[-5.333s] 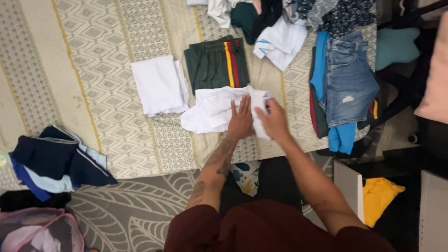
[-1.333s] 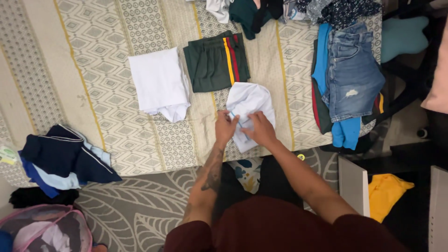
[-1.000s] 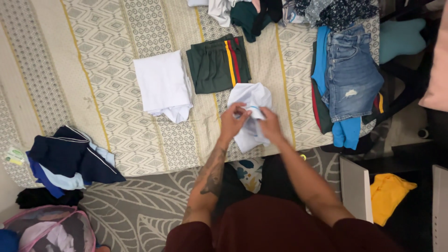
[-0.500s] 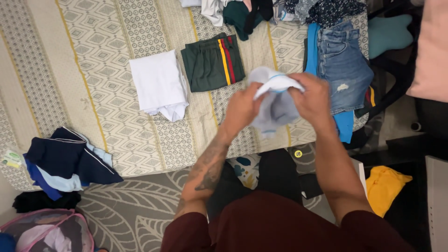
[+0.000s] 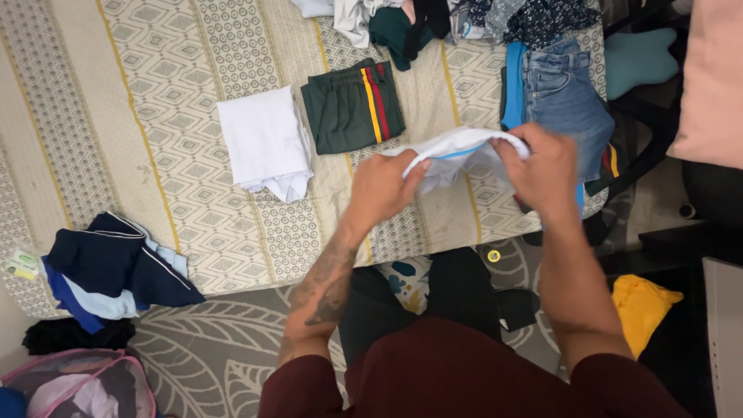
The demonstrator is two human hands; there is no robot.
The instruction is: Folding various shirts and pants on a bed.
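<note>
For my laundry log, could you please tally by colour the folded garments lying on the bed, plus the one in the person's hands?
White: 2, the folded white garment on the bed and the white garment held between left hand and right hand
Dark green: 1, the striped green shorts
Blue: 1, the folded jeans
Total: 4

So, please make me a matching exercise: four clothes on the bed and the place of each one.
Things:
1. white garment
2. green shorts
3. jeans
4. navy clothes

Places:
A. folded, beside the white folded shirt
B. far left edge of the bedspread
C. held up between both hands
D. stacked at the right edge

Pairs: 1-C, 2-A, 3-D, 4-B
</note>
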